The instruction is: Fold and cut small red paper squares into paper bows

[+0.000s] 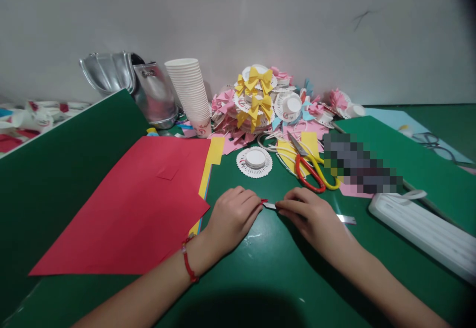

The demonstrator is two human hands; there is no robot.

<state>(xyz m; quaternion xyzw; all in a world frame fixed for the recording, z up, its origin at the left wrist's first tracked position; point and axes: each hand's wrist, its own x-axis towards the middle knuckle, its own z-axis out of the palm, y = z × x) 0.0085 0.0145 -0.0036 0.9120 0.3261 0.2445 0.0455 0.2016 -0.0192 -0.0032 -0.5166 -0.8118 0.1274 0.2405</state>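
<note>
Pinched in the fingertips of my left hand (pixel 235 214) is a small red paper piece (pixel 264 201), mostly covered by the fingers. My right hand (pixel 314 215) is closed on a thin silvery strip (pixel 270 206), whose tip meets the red piece. Another bit of silvery strip (pixel 347 219) shows beyond the right hand; whether it is the same strip I cannot tell. Just past both hands lies a white scalloped paper disc (pixel 255 162) with a round raised centre. Scissors (pixel 310 171) with one red and one yellow handle lie behind my right hand.
Red paper sheets (pixel 137 209) lie at left, beside an upright green board (pixel 70 132). A paper cup stack (pixel 188 95), a silver bag (pixel 154 92) and piled paper-bow ornaments (pixel 256 102) stand along the wall. A white ridged case (pixel 424 233) lies at right.
</note>
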